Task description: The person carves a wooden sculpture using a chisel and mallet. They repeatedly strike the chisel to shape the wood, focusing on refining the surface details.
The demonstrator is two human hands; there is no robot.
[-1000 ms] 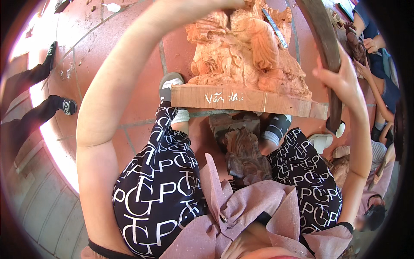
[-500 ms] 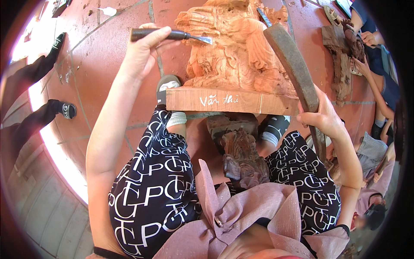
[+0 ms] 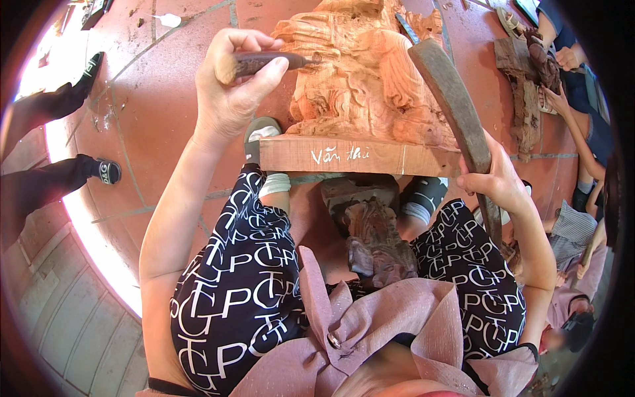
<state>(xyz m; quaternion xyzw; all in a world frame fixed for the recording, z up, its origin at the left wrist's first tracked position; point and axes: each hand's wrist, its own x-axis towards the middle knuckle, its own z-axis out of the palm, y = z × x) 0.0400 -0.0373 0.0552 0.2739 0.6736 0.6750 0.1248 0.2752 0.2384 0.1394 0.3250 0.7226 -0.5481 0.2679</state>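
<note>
My left hand is closed around the dark wooden handle of a chisel, whose tip reaches the left side of a large orange-brown wood carving. Folds and rounded forms are cut into the carving, which rises from a flat wooden base with white handwriting on its near face. To the right of it, my right hand grips the lower part of a long curved wooden mallet. The mallet's thick end is raised beside the carving, apart from the chisel.
Between my legs stands a smaller dark wood carving. A bluish metal blade rests at the carving's far right. Other people work at the right beside a dark wooden piece. A person's dark-trousered legs stand left on the tiles.
My left hand has turned and the chisel with it; its handle end now points more toward me, and the blade is against the carving. The right hand and mallet stay nearly still.
</note>
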